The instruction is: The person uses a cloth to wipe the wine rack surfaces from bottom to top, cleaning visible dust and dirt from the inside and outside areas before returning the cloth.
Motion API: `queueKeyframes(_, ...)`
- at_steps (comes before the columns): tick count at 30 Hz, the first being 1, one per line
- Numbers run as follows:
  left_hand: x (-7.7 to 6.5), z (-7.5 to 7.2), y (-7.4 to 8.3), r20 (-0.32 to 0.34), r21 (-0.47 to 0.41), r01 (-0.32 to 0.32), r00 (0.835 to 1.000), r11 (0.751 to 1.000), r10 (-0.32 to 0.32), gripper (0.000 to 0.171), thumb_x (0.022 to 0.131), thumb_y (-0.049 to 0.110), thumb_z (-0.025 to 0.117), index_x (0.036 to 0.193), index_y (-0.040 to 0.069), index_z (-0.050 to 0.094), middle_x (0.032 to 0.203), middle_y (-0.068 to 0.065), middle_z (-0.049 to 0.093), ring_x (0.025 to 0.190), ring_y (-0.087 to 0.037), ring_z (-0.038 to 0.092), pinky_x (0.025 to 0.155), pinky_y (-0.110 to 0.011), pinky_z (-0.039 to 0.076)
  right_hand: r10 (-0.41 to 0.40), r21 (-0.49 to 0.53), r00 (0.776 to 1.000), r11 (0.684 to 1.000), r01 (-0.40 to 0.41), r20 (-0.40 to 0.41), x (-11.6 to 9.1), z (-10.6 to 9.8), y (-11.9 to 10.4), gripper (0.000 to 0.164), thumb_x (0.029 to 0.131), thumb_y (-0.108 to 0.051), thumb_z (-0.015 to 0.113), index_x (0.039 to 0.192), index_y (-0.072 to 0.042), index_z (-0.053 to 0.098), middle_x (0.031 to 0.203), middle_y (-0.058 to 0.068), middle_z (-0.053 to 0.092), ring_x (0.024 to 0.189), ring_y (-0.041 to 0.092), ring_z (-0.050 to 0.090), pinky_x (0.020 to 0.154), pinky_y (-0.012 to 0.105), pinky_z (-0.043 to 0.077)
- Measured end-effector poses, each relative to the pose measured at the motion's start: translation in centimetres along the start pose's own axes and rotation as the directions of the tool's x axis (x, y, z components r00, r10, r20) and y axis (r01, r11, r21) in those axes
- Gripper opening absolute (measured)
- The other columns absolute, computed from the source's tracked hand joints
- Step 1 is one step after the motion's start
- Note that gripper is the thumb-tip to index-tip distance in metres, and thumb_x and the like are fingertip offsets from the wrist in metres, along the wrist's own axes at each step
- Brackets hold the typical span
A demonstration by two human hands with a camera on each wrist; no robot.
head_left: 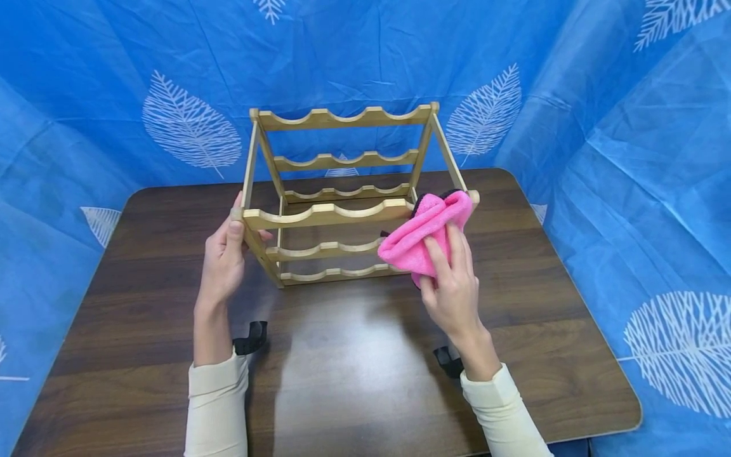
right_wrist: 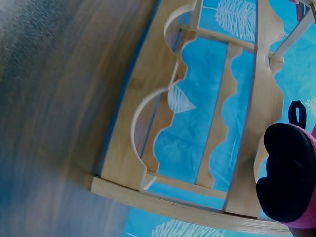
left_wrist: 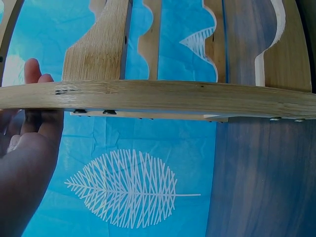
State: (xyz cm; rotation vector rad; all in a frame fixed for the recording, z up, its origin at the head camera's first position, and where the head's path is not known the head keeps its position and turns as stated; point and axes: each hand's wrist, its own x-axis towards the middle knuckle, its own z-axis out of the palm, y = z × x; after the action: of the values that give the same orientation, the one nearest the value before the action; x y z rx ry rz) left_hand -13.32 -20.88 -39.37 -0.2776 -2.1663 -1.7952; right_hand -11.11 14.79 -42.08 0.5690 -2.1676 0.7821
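A light wooden bottle rack (head_left: 328,216) with scalloped rails stands on the table in the head view. At its near left upper corner my left hand (head_left: 224,257) grips the post, thumb on the near side and fingers behind. My right hand (head_left: 454,285) holds a bunched pink cloth (head_left: 419,244) with dark edging against the right end of the front top rail. The cloth covers that end of the rail. In the left wrist view, fingers (left_wrist: 42,123) wrap the rack's side post (left_wrist: 163,96). The right wrist view shows the cloth's dark edge (right_wrist: 286,173) beside a rail.
The dark wood-grain table (head_left: 354,368) has rounded corners. Blue sheeting with white leaf prints (head_left: 191,120) hangs behind and at both sides. Black wrist mounts (head_left: 251,337) sit by both cream sleeves (head_left: 217,406).
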Motion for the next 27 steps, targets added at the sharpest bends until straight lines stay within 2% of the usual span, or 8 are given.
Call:
queueKeyframes(3,0.0,0.0,0.0,0.002,-0.001,0.001,1.000,1.000,-0.001,0.044,0.109,0.030,0.032,0.152,0.027,0.037,0.088,-0.024,0.064,0.089,-0.015,0.065,0.084,-0.021,0.050,-0.001,-0.003,1.000,1.000,0.001,-0.020,-0.3,0.2,0.0,0.055,0.074,0.008,0.064,0.127,-0.003,0.058,0.144,0.024,0.044,0.130,0.044,0.042,0.083,0.064,0.050)
queueKeyframes(6,0.0,0.0,-0.1,0.000,0.004,0.002,1.000,1.000,-0.002,0.044,0.109,0.030,0.032,0.152,0.027,0.037,0.088,-0.025,0.064,0.089,-0.015,0.065,0.083,-0.021,0.050,0.005,-0.007,1.000,1.000,-0.006,-0.024,-0.6,0.3,0.0,0.053,0.074,0.006,0.061,0.126,-0.003,0.059,0.142,0.025,0.045,0.128,0.044,0.044,0.079,0.064,0.051)
queueKeyframes(10,0.0,0.0,0.0,-0.004,-0.001,0.006,1.000,1.000,-0.006,0.044,0.109,0.030,0.032,0.152,0.027,0.038,0.087,-0.014,0.067,0.090,-0.015,0.065,0.083,-0.021,0.050,0.023,-0.006,1.000,1.000,-0.023,0.000,-1.1,0.4,0.1,0.050,0.074,0.002,0.057,0.124,-0.003,0.059,0.140,0.025,0.046,0.126,0.043,0.046,0.076,0.064,0.052)
queueKeyframes(14,0.0,0.0,0.0,-0.009,-0.010,0.010,1.000,1.000,-0.010,0.044,0.109,0.031,0.033,0.152,0.027,0.038,0.085,-0.003,0.068,0.089,-0.014,0.065,0.082,-0.021,0.050,0.033,-0.034,0.998,0.999,-0.031,0.061,-1.4,0.2,0.4,0.049,0.077,-0.001,0.057,0.126,-0.004,0.059,0.140,0.024,0.046,0.125,0.042,0.046,0.075,0.064,0.052)
queueKeyframes(18,0.0,0.0,-0.1,-0.012,-0.005,0.015,1.000,1.000,-0.015,0.044,0.109,0.032,0.032,0.152,0.027,0.038,0.084,0.002,0.068,0.089,-0.013,0.065,0.080,-0.022,0.050,0.053,-0.070,0.990,0.997,-0.044,0.132,-1.6,0.3,0.7,0.057,0.076,0.002,0.058,0.132,-0.006,0.058,0.144,0.022,0.045,0.129,0.041,0.044,0.072,0.064,0.053)
queueKeyframes(22,0.1,0.0,-0.1,-0.007,-0.005,0.015,1.000,1.000,-0.015,0.044,0.109,0.032,0.032,0.152,0.027,0.038,0.085,0.001,0.068,0.090,-0.014,0.065,0.082,-0.022,0.050,0.076,-0.085,0.986,0.994,-0.063,0.150,-1.7,0.6,0.8,0.062,0.076,0.004,0.060,0.138,-0.006,0.055,0.148,0.021,0.043,0.133,0.040,0.042,0.073,0.063,0.053)
queueKeyframes(27,0.1,0.0,-0.1,-0.009,0.011,0.007,1.000,1.000,-0.006,0.043,0.109,0.031,0.032,0.151,0.028,0.039,0.085,-0.007,0.069,0.089,-0.015,0.066,0.085,-0.022,0.050,0.102,-0.106,0.981,0.991,-0.085,0.166,-1.4,0.6,0.5,0.061,0.079,0.000,0.062,0.140,-0.005,0.054,0.149,0.020,0.043,0.133,0.039,0.041,0.073,0.063,0.053)
